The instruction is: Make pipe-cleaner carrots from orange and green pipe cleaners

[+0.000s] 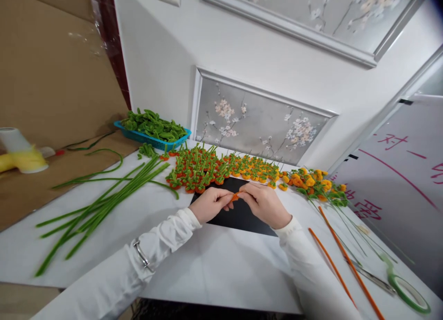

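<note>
Over a black mat (pixel 238 216) my two hands meet, fingertips pinched together. Between them shows a short piece of orange pipe cleaner (pixel 235 197), its shape mostly covered by fingers. My left hand (pixel 211 204) grips its left side, and my right hand (pixel 265 204) grips the right side. Just beyond the hands lie many small orange-red pipe cleaner flowers (pixel 200 189) with green stems. Yellow-orange ones (pixel 256 176) continue to the right of those. Two straight orange pipe cleaners (pixel 346 255) rest on the white table beside my right forearm.
Long green pipe cleaners (pixel 104 209) lie at left. A blue basket (pixel 138 136) of green pieces stands behind them. At right are a yellow flower bunch (pixel 308 179), green tape (pixel 408 294) and a metal tool (pixel 375 281). A glue-gun-like yellow and white object (pixel 22 156) lies far left.
</note>
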Available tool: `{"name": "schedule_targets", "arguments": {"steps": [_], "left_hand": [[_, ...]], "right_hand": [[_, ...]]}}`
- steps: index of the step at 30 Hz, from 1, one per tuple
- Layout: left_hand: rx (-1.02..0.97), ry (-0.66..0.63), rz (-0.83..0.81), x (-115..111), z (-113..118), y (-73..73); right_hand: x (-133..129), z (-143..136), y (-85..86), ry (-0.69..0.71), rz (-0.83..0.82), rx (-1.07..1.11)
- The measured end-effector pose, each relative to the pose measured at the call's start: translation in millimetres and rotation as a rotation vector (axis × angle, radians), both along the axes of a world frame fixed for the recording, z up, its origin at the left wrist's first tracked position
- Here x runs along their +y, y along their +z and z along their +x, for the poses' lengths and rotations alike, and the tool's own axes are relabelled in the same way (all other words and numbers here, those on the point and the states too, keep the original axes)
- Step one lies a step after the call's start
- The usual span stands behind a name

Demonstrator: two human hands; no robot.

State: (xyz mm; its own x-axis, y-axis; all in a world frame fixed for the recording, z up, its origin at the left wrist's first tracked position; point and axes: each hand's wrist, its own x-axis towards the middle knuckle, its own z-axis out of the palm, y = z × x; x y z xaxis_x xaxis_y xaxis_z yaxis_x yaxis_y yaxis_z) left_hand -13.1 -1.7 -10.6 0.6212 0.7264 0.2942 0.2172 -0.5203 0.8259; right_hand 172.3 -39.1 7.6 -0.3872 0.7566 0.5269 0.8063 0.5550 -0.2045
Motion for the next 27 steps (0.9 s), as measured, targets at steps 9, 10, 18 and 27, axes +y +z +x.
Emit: {"name": "schedule_targets", "arguments": {"steps": [9,10,18,27], "left_hand": [[-0.159,0.192,0.060,-2,1,-7.2],[-0.164,0.217,0.080,-2,2,-8.0],[-0.153,0.363,0.203,-5,3,-10.6],[-0.074,0.346,0.328,-10,4,-8.3]], "right_hand": [[-2,-6,-0.2,-0.008,0.003,0.121],[-2,-7,-0.5,-0.010,-0.001,0.135],[-3,-21,-6.2,-0.007,-0.009,0.295],[-4,-18,-6.4,0.008,-0.006,0.247]]}}
